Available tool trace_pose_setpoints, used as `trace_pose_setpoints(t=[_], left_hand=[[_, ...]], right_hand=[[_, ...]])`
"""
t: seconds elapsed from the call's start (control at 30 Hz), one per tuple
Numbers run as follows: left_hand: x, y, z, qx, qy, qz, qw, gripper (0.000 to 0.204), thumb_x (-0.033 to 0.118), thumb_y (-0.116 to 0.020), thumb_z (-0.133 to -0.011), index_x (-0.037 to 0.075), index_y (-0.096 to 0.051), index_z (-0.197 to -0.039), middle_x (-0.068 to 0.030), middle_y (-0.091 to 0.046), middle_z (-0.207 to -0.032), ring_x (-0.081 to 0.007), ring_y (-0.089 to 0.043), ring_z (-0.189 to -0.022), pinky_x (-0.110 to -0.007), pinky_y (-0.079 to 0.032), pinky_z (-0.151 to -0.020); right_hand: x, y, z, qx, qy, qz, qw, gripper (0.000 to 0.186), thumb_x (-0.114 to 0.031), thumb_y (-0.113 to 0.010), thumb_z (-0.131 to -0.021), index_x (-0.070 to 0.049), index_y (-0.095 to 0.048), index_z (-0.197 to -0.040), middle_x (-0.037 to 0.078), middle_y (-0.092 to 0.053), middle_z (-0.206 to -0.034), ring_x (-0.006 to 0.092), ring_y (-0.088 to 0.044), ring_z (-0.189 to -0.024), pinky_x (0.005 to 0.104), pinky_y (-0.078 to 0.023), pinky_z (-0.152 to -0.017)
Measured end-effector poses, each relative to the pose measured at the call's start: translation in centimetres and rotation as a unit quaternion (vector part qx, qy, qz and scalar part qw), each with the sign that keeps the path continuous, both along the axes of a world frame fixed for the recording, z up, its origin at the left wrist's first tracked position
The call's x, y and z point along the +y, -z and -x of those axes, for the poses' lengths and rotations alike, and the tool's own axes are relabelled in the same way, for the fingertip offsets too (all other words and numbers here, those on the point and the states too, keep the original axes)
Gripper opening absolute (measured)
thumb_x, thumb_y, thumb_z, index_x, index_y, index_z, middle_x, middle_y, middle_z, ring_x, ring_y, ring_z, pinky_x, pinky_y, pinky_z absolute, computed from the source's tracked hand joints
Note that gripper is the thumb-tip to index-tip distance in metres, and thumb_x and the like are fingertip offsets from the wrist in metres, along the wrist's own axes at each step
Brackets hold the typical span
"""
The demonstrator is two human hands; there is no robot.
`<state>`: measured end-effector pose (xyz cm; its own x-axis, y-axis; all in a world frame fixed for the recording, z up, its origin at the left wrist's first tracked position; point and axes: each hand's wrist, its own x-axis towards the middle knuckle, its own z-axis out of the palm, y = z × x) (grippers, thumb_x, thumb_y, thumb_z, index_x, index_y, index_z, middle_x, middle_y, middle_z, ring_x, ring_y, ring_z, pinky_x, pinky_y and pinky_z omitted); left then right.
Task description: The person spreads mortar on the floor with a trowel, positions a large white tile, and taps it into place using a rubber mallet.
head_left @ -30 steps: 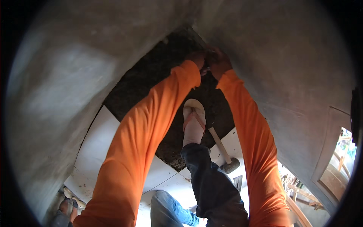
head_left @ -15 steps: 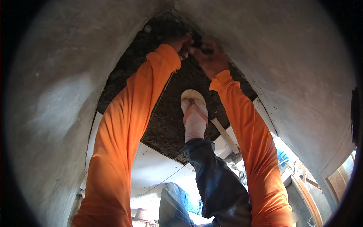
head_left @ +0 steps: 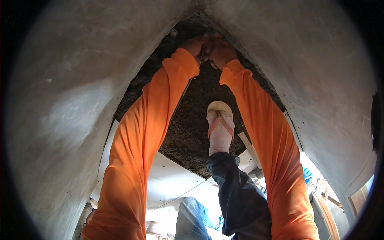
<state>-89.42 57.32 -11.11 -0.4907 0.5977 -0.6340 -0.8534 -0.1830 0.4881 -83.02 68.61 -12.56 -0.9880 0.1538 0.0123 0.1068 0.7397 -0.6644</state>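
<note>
My left hand [head_left: 195, 46] and my right hand [head_left: 222, 53] meet in the shadowed far corner, low over dark, rough mortar or soil [head_left: 192, 132]. A thin string [head_left: 184, 94] runs from between them down along my left sleeve. The left fingers appear closed around this string. My right fingers curl in against the left ones; whatever they pinch is hidden in the shade. Both forearms reach forward in orange sleeves.
Grey walls [head_left: 80, 100] close in on both sides. My sandalled foot [head_left: 220, 128] stands on the dark bed. By it lies a wooden-handled tool [head_left: 249, 149], perhaps a hammer. White tiles [head_left: 172, 180] border the bed; planks [head_left: 326, 212] lean at lower right.
My right hand has moved in against the left, where a small gap showed before. The view has shifted slightly, so foot and tool sit further right and lower.
</note>
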Motion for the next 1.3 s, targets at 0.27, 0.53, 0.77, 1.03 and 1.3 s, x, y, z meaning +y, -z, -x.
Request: trace_pose_setpoints(t=[0.27, 0.53, 0.77, 1.03, 1.3], left_hand=[[-1.3, 2.2, 1.3, 0.017, 0.028, 0.007, 0.999, 0.022, 0.02, -0.045, -0.092, 0.008, -0.053, -0.076, -0.0027, -0.052, -0.068, -0.0132, -0.044, -0.057, -0.027, -0.037, -0.052], [-1.7, 1.8, 1.5, 0.018, -0.003, 0.02, 1.0, 0.014, 0.017, -0.049, -0.088, 0.007, -0.054, -0.08, 0.0011, -0.052, -0.071, -0.0085, -0.04, -0.057, -0.022, -0.031, -0.048], [-1.9, 0.5, 1.7, 0.019, 0.04, 0.016, 0.999, 0.015, 0.019, -0.05, -0.088, 0.006, -0.056, -0.089, 0.0017, -0.051, -0.069, -0.0065, -0.041, -0.055, -0.02, -0.032, -0.047], [-0.5, -0.3, 2.2, 0.064, 0.131, 0.023, 0.989, 0.013, 0.02, -0.057, -0.083, 0.011, -0.055, -0.073, 0.0061, -0.041, -0.056, -0.0049, -0.029, -0.04, -0.022, -0.024, -0.043], [-0.3, -0.3, 2.5, 0.061, 0.197, -0.004, 0.979, 0.014, 0.025, -0.054, -0.088, 0.014, -0.053, -0.078, 0.0077, -0.046, -0.062, -0.0023, -0.03, -0.04, -0.021, -0.023, -0.04]], right_hand=[[-0.8, -2.7, 0.7, -0.186, 0.196, 0.514, 0.814, 0.048, -0.041, -0.026, -0.096, -0.004, -0.05, -0.078, 0.002, -0.041, -0.059, 0.0135, -0.037, -0.048, 0.0278, -0.033, -0.044], [0.1, -2.9, 1.4, -0.191, 0.2, 0.491, 0.826, 0.045, -0.039, -0.03, -0.096, -0.004, -0.052, -0.077, 0.002, -0.045, -0.061, 0.0138, -0.042, -0.05, 0.0289, -0.035, -0.047], [0.3, -2.5, 0.1, -0.205, 0.186, 0.48, 0.832, 0.041, -0.037, -0.033, -0.094, -0.005, -0.053, -0.078, 0.001, -0.046, -0.062, 0.0134, -0.044, -0.052, 0.0278, -0.036, -0.049], [1.6, -2.8, 0.0, -0.195, 0.192, 0.531, 0.802, 0.036, -0.033, -0.036, -0.092, -0.006, -0.052, -0.075, 0.001, -0.046, -0.061, 0.0136, -0.042, -0.052, 0.0281, -0.036, -0.05], [2.7, -3.1, -0.3, -0.219, 0.164, 0.469, 0.84, 0.032, -0.031, -0.039, -0.089, -0.006, -0.053, -0.076, 0.001, -0.047, -0.062, 0.0138, -0.046, -0.054, 0.0281, -0.037, -0.051]])
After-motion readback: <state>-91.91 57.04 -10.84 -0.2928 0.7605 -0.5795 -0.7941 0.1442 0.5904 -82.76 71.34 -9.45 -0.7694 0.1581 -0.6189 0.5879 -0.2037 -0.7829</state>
